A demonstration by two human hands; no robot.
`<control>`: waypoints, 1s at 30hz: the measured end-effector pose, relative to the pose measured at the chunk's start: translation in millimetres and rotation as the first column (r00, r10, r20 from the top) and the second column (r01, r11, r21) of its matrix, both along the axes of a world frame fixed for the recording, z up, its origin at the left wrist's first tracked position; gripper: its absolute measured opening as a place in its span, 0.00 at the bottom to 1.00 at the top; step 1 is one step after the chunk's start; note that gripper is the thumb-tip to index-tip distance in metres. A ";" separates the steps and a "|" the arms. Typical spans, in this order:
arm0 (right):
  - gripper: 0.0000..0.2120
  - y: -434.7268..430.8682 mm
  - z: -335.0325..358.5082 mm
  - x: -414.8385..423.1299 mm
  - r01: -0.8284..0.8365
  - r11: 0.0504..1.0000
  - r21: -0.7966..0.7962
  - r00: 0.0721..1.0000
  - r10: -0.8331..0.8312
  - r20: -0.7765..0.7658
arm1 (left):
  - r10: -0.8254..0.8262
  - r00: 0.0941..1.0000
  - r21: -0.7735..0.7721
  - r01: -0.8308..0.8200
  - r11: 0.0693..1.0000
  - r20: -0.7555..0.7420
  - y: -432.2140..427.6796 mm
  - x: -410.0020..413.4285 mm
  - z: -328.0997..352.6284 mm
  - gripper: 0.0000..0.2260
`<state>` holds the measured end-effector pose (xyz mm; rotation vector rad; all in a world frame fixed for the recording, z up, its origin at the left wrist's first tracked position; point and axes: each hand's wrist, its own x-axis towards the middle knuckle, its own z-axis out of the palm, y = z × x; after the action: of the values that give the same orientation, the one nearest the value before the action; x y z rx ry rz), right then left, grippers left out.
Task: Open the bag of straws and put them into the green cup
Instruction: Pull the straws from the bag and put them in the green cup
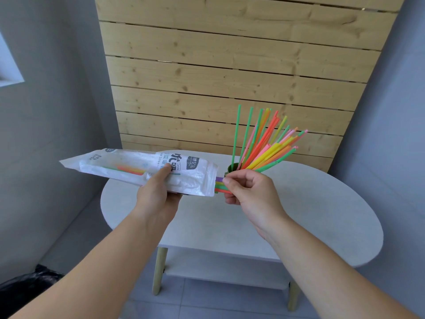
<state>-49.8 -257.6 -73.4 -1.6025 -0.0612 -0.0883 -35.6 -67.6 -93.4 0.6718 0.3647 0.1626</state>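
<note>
1. At about nine o'clock from the frame's centre, the bag (138,168) is held level in the air above the tabletop (299,215), its open mouth turned toward three o'clock. That attitude probably lets the straws slide out sideways rather than spill.
2. The left hand (156,194) cradles the bag from beneath, thumb pressed on top and fingers curled under, clamped on the plastic. I judge this steadies the bag against the pull from the other side.
3. A few straws (128,169) show faintly through the white film, so the bag is not yet empty. How many remain is hard to tell.
4. A small bunch of straw ends (219,185) pokes out of the bag's mouth. The right hand (248,192) meets them there, fingers (230,180) pinched together on the tips, apparently to draw them out.
5. Just past the right hand at twelve o'clock, the green cup (232,168) stands on the tabletop, mostly hidden by the knuckles; only a sliver of rim shows.
6. The straws already in the cup (262,143) fan out toward one and two o'clock, leaning loosely because the cup is short relative to them.
7. The cup's base and its contact with the tabletop cannot be seen.
</note>
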 end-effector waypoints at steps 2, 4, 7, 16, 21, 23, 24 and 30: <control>0.04 -1.1 0.9 0.7 0.000 1.000 -0.009 1.000 0.000 0.024 | -0.032 0.999 -0.001 0.032 0.999 0.008 -1.6 -1.1 1.1 0.13; 0.05 -0.7 0.3 1.2 -0.003 1.000 -0.003 1.000 0.003 0.025 | -0.055 0.998 0.000 0.055 0.998 0.011 -4.2 -1.8 1.3 0.13; 0.05 -0.6 -0.5 2.2 0.010 1.000 -0.010 1.000 -0.010 0.028 | -0.071 0.997 -0.014 0.071 0.997 0.022 -6.4 -2.5 0.6 0.11; 0.08 -11.9 10.5 4.2 0.065 0.996 -0.068 0.995 -0.059 0.085 | -0.064 0.998 -0.020 0.064 0.998 -0.004 -3.1 -2.1 2.6 0.09; 0.04 -9.5 9.8 3.0 0.050 0.991 0.127 0.998 -0.055 0.034 | -0.057 0.998 -0.044 0.056 0.997 -0.009 -4.4 -2.3 5.2 0.10; 0.04 -5.7 8.3 3.2 0.008 0.942 0.337 0.998 0.014 -0.064 | -0.064 0.998 -0.059 0.063 0.996 -0.012 -5.7 -3.1 6.6 0.08; 0.05 -3.4 7.4 3.6 0.001 0.900 0.436 0.993 0.051 -0.107 | -0.068 0.998 -0.065 0.067 0.996 -0.015 -6.5 -3.6 7.3 0.07; 0.04 3.5 6.0 5.3 0.019 0.811 0.584 0.986 0.082 -0.146 | -0.091 0.996 -0.078 0.089 0.993 -0.022 -10.8 -6.2 9.0 0.04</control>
<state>-44.5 -254.1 -67.4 -0.9800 0.0652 0.0514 -41.7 -78.4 -84.4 0.6138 0.3632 0.0539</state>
